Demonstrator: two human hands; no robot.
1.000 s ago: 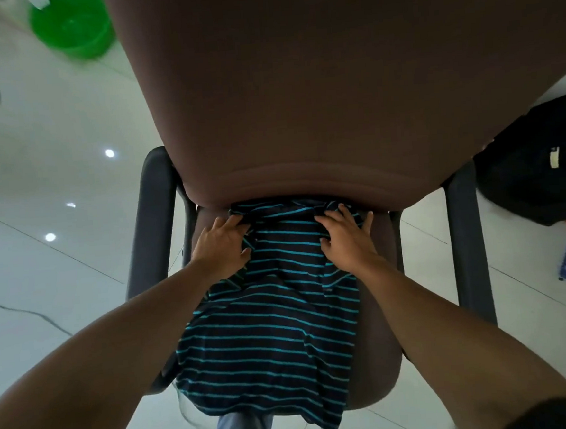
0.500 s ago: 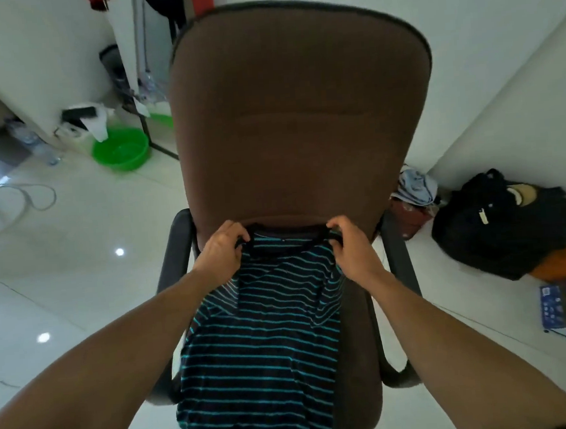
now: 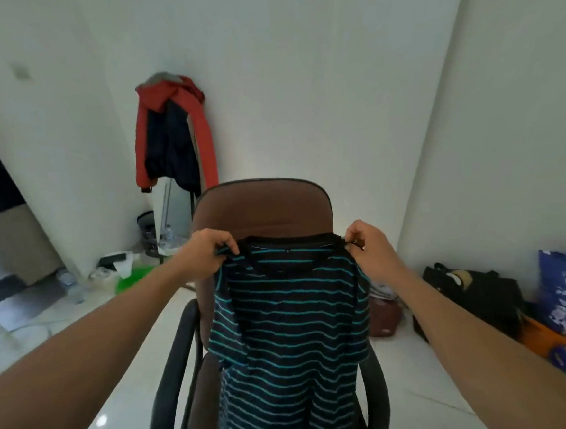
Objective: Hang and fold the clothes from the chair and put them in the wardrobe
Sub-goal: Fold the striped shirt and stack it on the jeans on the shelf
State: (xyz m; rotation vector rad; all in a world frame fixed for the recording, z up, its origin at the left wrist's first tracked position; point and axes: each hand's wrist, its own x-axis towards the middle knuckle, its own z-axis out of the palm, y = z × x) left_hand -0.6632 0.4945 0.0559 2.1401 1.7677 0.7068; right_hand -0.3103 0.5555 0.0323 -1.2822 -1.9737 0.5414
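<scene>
We've got the striped shirt [image 3: 293, 331] dead centre. It's dark with teal bands, strung out by its shoulders and dropping straight toward the bottom edge of the frame. Its long axis runs vertical, with the collar on top and the hem somewhere below. We can't say whether the tail is clear of the seat, because the frame cuts it off. The collar line stretches level between the two grips.

Left of centre, our left hand [image 3: 207, 253] pinches one shoulder with its fingers curled over the cloth. Right of centre, our right hand [image 3: 369, 245] has the same tight pinch on the other shoulder and nothing else in it. Both hands sit at one height and equally far out, so neither has the shorter reach. The shirt hangs directly beneath and between them.

Just behind the cloth stands the brown chair [image 3: 264, 209]. Its backrest rises above the collar, and its black armrests sit either side of the shirt lower down. Further out, a red jacket [image 3: 172, 135] hangs in the corner, upper left of centre. A green basin [image 3: 132, 280] sits on the floor at mid left, and a black bag [image 3: 474, 291] lies against the wall at right.

There's no wardrobe in view, so we judge the next move is either to turn away from the chair with the shirt hanging or to lay it flat to fold.
</scene>
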